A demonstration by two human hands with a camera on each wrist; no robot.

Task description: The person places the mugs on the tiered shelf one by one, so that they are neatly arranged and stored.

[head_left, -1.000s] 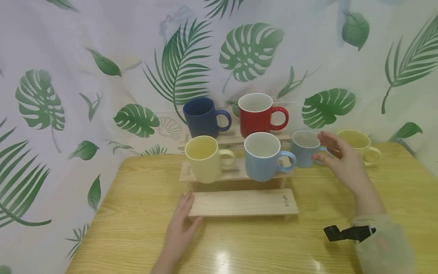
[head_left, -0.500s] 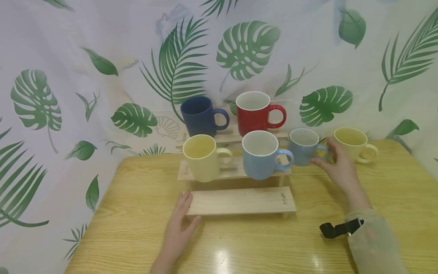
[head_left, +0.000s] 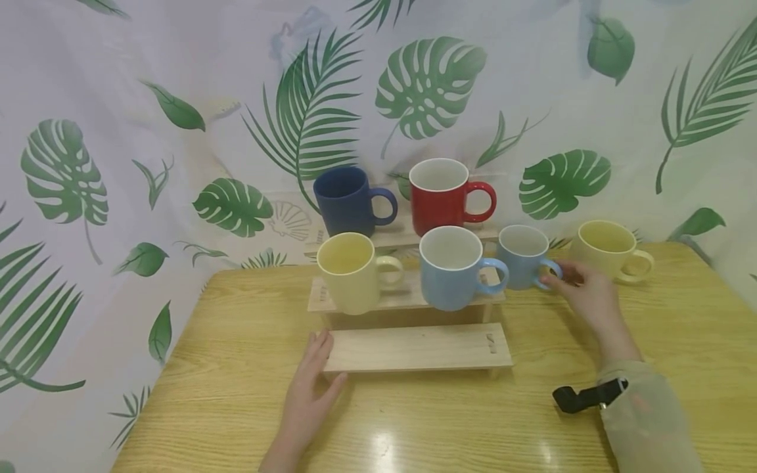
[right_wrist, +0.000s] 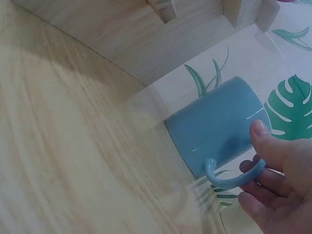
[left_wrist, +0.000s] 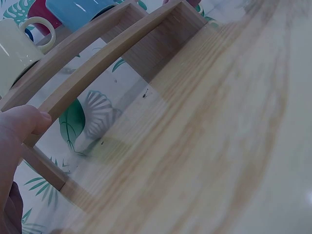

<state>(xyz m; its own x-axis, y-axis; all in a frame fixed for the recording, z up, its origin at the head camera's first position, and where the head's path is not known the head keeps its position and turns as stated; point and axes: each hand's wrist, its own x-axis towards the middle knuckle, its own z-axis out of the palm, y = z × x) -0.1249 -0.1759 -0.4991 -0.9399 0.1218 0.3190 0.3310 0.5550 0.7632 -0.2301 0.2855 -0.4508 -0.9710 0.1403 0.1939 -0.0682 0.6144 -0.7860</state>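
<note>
At the right of the rack, my right hand (head_left: 588,295) pinches the handle of a blue mug (head_left: 522,259) between thumb and fingers. In the right wrist view the thumb (right_wrist: 261,129) lies near the mug's rim, with fingers behind the handle. The mug's base appears to be on the table. My left hand (head_left: 310,387) rests against the left end of the lowest shelf (head_left: 416,348) of a wooden stepped rack, fingers fairly straight, thumb at its front edge. The middle shelf bears a yellow mug (head_left: 353,279) and a light blue mug (head_left: 451,272).
A dark blue mug (head_left: 345,203) and a red mug (head_left: 439,200) stand on the rack's top shelf. Another yellow mug (head_left: 603,246) is on the table, just behind the right hand. A leaf-patterned cloth (head_left: 473,85) hangs behind the wooden table (head_left: 236,381).
The right hand has come down and left, from above the blue mug's handle onto it, and now grips it. My left hand stays at the shelf's end.
</note>
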